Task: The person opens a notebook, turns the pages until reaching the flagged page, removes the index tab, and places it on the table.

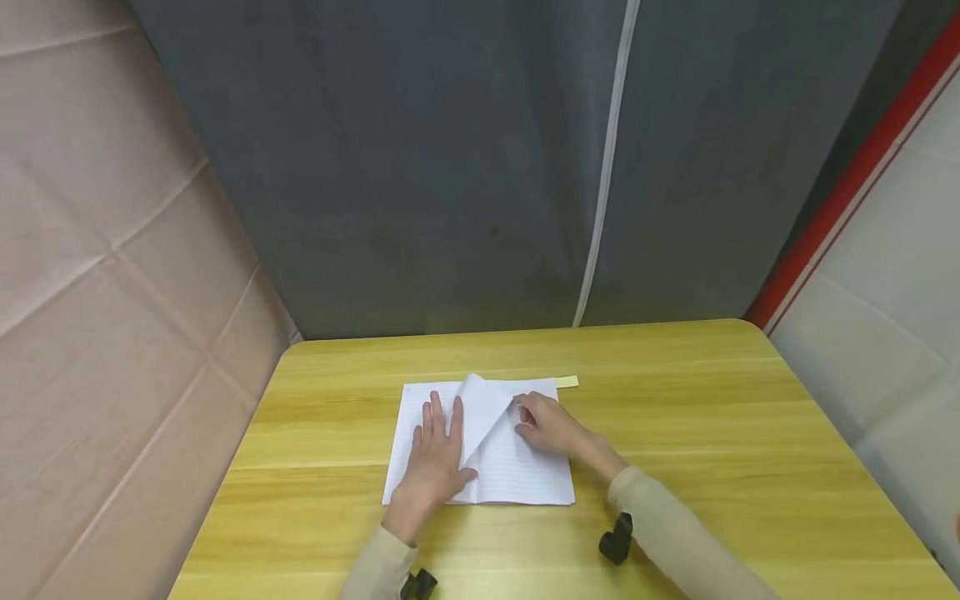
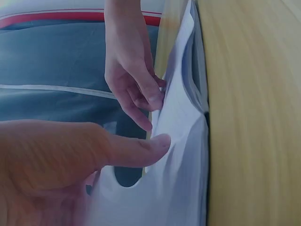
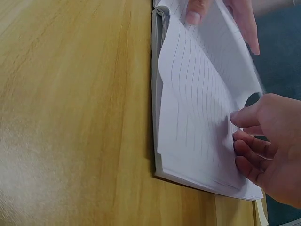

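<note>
Open lined notebook [image 1: 517, 475] lying flat on the yellow wooden table [image 1: 712, 433], near the middle, a little toward the near edge. Left hand [image 1: 435, 462] resting flat on the left-hand page, fingers straight and spread, pointing away toward the far side, thumb out toward the spine. Right hand [image 1: 547, 423] on the right-hand page toward its far edge, fingers curled, pinching the corner of a single lined sheet [image 1: 483, 408]. Sheet lifted and bent over diagonally toward the left, standing as a white triangle between the two hands, its tip at the far edge of the notebook. From the right wrist view, the same sheet [image 3: 202, 117] bowed up off the stack of pages, its edge held at the fingertips [image 3: 242, 141] of the right hand [image 3: 270, 150], left hand's fingers [image 3: 195, 14] visible at the far end. From the left wrist view, left thumb [image 2: 141, 149] lying against the paper [image 2: 174, 155], right hand [image 2: 134, 80] beyond it gripping the page edge. Small yellow strip [image 1: 567, 382] at the notebook's far right corner, touching it. Grey fabric backdrop [image 1: 450, 167] behind the table, beige padded wall [image 1: 97, 250] on the left.
</note>
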